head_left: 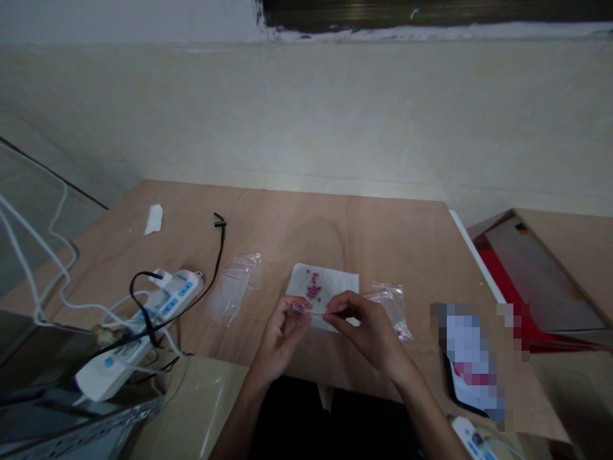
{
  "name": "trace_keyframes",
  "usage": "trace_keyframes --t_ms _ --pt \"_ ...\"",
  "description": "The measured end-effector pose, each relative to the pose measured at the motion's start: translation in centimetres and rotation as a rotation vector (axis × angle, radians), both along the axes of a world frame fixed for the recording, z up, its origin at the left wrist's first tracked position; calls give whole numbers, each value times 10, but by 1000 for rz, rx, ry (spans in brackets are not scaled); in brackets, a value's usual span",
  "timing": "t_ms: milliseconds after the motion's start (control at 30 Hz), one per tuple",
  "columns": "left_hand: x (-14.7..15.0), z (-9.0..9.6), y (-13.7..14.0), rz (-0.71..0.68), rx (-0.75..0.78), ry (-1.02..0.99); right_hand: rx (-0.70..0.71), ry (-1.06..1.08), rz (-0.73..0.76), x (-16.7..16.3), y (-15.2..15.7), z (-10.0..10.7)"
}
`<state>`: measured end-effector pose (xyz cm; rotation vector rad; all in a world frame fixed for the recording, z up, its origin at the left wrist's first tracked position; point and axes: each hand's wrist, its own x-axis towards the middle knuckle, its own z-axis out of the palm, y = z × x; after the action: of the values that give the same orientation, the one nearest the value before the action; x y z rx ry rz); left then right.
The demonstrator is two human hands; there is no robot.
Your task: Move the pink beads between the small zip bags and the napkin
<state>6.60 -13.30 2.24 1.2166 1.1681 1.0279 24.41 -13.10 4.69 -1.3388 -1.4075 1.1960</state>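
My left hand (281, 335) and my right hand (368, 327) are close together near the front edge of the table, fingers pinched. Between them they hold a small clear zip bag (313, 313) with a thin reddish line along it; much of it is hidden by the fingers. Just beyond my fingertips lies a white sheet (343, 282) bearing several small pink-red beads (313, 291), mostly in a loose cluster. To the left is a pile of flat clear zip bags (234, 287) with red lines. More clear bags (390, 299) lie right of the sheet, with something pinkish at their lower end.
A white power strip (179, 294) with tangled cables occupies the left side; a black cable (221, 246) runs up from it. A white scrap (154, 219) lies at the back left. On the right rests a phone (472, 364), partly pixelated. The wall (306, 121) borders the table's back.
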Motion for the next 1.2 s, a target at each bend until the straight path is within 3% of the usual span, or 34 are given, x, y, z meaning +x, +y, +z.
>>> trace_keyframes --t_ms 233,333,433,667,867,1000,1200 --pt "5 -1 3 117 -2 -25 57 106 -118 -3 -6 -3" --pt "10 3 -1 149 32 -58 -16 105 -94 -9 -9 -6" --pt "13 9 -4 118 33 -61 -50 78 -78 -14 -12 -8" --pt "13 12 -1 -72 11 -7 110 78 -114 -8 -15 1" --pt "15 18 -8 -1 53 76 31 73 -30 5 -23 5" --pt "15 18 -13 -62 -32 36 -4 67 -27 13 -32 5" --pt "20 17 -13 -83 8 95 -92 97 -242 16 -33 2"
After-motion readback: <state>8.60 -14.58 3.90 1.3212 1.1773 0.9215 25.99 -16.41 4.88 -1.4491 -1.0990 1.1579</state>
